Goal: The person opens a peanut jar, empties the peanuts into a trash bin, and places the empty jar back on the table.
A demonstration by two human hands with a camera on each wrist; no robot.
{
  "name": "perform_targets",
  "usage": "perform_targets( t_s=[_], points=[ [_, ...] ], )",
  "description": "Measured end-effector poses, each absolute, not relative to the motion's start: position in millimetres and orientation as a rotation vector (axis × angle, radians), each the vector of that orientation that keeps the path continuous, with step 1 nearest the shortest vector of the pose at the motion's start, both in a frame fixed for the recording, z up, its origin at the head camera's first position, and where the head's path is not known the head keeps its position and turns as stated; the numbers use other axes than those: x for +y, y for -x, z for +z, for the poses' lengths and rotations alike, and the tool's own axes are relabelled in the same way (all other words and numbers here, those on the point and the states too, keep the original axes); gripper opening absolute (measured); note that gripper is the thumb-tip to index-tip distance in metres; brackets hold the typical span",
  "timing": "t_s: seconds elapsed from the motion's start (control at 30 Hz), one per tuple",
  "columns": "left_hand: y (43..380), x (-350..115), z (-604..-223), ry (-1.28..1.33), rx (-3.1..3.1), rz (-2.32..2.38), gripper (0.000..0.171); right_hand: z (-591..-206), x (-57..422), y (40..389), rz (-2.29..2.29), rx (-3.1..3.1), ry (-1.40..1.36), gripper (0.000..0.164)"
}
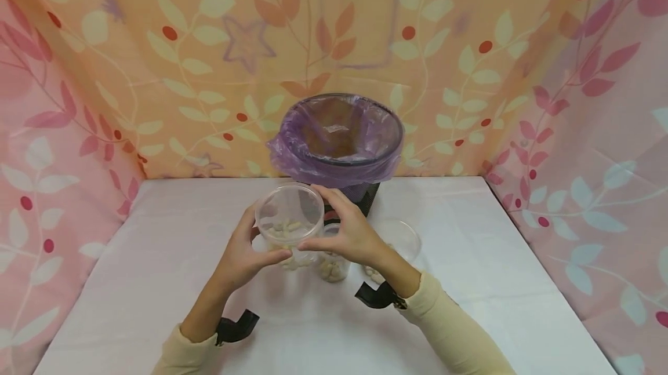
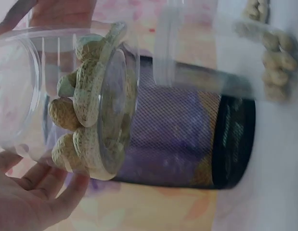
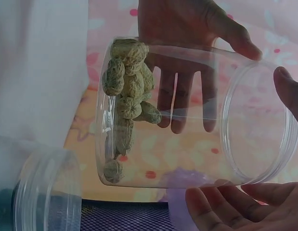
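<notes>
Both hands hold a clear plastic jar (image 1: 289,204) with its open mouth up. Unshelled peanuts (image 3: 132,86) cover the jar's bottom. My left hand (image 1: 242,256) wraps the left side, thumb in front and fingers spread along the wall, as the right wrist view shows. Around the rim on the right, my right hand (image 1: 349,233) grips with the thumb on the near side and fingers on the far side. A narrower clear jar (image 1: 335,262) with peanuts stands just under the right hand. Partly hidden by the right forearm is a wider clear container (image 1: 407,239), also holding peanuts.
Behind the jars stands a black mesh bin (image 2: 173,125) lined with a purple plastic bag (image 1: 339,169). The white-covered table (image 1: 172,218) is bounded by a patterned curtain (image 1: 198,73) at the back and by pink curtains at both sides.
</notes>
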State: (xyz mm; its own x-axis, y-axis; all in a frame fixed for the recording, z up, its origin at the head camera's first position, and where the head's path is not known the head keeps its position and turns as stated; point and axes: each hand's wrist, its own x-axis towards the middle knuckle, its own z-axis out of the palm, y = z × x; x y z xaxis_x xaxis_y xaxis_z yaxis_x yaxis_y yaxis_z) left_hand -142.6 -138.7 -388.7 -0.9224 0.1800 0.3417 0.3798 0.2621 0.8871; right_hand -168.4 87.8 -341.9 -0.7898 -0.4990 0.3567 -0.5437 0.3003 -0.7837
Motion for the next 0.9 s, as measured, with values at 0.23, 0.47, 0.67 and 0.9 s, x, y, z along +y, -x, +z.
perform_targets(
  t_s=[0.23, 0.47, 0.67, 0.9],
  points=[
    [139, -113, -382, 0.622, -2.337, -1.761, 0.095, -341, 119, 159, 1.519, -2.535, -0.936, 0.094],
    [136, -91, -379, 0.673, -2.343, -1.736, 0.093, -336, 141, 149, 1.468, -2.532, -0.911, 0.092],
    [138, -79, -379, 0.723, -2.336, -1.724, 0.094, -333, 153, 145, 1.400, -2.539, -0.883, 0.092],
    [140, -71, -379, 0.746, -2.349, -1.705, 0.101, -333, 158, 145, 1.368, -2.523, -0.881, 0.093]
  ],
)
